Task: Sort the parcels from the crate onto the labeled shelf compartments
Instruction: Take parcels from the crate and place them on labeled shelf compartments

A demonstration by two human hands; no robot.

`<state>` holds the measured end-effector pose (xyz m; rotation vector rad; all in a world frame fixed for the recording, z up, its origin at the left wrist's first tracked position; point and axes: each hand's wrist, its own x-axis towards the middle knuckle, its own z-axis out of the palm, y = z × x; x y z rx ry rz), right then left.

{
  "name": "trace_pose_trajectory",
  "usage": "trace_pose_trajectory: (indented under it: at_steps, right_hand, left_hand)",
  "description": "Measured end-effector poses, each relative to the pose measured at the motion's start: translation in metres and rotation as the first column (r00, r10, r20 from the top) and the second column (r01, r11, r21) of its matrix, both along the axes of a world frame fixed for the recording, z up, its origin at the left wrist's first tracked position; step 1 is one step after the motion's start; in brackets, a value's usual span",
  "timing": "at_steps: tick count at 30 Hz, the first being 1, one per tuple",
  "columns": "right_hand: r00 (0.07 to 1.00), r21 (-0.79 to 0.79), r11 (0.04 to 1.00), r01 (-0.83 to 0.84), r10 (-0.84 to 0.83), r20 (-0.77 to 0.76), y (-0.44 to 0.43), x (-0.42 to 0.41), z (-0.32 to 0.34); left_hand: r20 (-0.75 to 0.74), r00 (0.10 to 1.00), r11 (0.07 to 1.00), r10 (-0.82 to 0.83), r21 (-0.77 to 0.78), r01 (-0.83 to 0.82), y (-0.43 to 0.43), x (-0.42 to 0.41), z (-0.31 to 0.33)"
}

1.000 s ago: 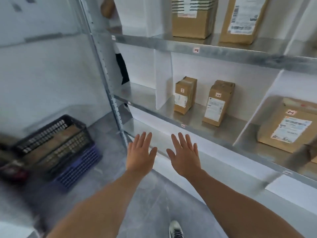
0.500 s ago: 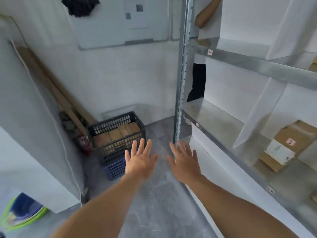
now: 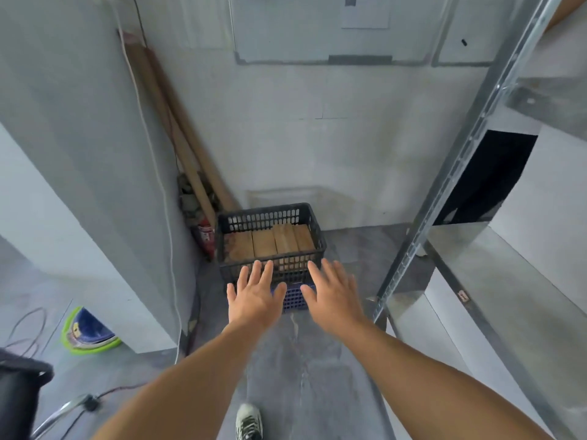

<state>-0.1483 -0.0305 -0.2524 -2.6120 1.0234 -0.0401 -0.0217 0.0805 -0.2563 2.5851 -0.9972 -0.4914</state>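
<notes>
Nothing can be read; the shelf label (image 3: 463, 295) is too blurred.

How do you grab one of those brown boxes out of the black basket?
Probably from straight above. The parcels stand on edge, packed side by side in the black crate, so only their tops show. The taller parcel right of middle sticks up most; pinch its top edge across the thin way and lift upward.
</notes>
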Motion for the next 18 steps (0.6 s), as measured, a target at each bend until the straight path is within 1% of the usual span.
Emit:
trace_pose_trajectory:
  at_steps: [6,11,14,18]
  right_hand:
    - [0.999,-0.031,0.998,-0.047,0.046,-0.02,-0.051,0.103,-0.015]
    - [0.997,0.042,0.999,-0.006,0.009,-0.072,-0.088,0.175,-0.027]
    - [0.996,0.078,0.997,0.024,-0.017,-0.084,-0.111,0.214,-0.028]
    - [0.996,0.058,0.998,-0.002,0.007,-0.087,-0.132,0.239,-0.042]
  left_hand:
    - [-0.03,0.999,0.999,0.036,0.005,-0.036,-0.041,0.094,-0.02]
    - [-0.115,0.992,0.998,0.049,0.055,-0.043,-0.074,0.169,-0.036]
    - [-0.123,0.992,0.999,0.022,0.046,-0.016,-0.1,0.209,-0.04]
    - [-0.092,0.995,0.996,-0.046,0.066,0.052,-0.13,0.242,-0.052]
